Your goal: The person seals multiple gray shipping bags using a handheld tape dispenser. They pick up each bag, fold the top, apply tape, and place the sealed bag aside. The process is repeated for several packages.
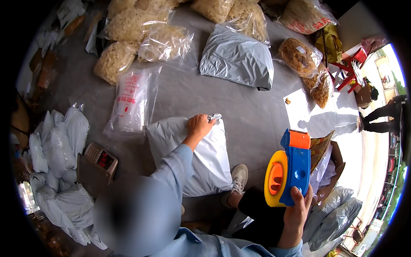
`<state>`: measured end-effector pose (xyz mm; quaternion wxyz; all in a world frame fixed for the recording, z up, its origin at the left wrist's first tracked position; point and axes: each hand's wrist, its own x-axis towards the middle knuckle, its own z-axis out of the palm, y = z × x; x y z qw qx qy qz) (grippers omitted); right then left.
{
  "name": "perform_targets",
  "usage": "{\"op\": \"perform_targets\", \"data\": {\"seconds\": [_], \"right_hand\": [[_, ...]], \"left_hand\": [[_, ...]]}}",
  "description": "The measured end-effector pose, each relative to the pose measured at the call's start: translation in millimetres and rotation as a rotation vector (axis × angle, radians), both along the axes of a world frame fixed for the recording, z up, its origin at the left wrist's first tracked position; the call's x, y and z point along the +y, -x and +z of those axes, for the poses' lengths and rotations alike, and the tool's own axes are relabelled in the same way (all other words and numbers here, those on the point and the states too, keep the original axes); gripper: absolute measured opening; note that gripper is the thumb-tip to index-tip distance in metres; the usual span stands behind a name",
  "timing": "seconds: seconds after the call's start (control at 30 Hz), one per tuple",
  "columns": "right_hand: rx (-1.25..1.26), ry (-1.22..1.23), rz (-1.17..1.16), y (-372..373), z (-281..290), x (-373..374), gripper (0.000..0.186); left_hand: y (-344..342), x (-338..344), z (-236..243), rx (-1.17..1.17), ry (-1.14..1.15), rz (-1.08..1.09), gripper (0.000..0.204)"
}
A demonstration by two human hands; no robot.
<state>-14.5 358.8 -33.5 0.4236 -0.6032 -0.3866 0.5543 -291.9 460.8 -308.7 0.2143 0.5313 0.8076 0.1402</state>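
My left hand (199, 127) is closed on the top right corner of a light grey plastic mailer bag (201, 167), which lies on the floor in front of me with that corner bunched up. My right hand (295, 203), raised at the lower right, grips a blue and yellow tape dispenser (295, 167) with orange parts, held upright to the right of the bag. My shoe (239, 175) shows beside the bag.
Bags of pale dried food (162, 45), a grey parcel (235, 55) and brown bags (299, 55) lie ahead. At left are grey parcels (60, 145) and a calculator-like device (100, 158). An open carton (327, 171) sits at right; a person (385, 118) stands at far right.
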Motion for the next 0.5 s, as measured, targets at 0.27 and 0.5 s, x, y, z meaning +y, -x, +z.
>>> {"op": "perform_targets", "data": {"seconds": [0.27,0.5], "right_hand": [[0.081,-0.001,0.101,-4.3,15.7,-16.7,0.061],[0.131,-0.090,0.196,-14.5,6.9,-45.9,0.050]], "left_hand": [[-19.4,-108.5,117.4,-0.113,-0.344,-0.232,0.023],[-12.9,-242.0,237.3,-0.206,-0.571,-0.366,0.002]]}}
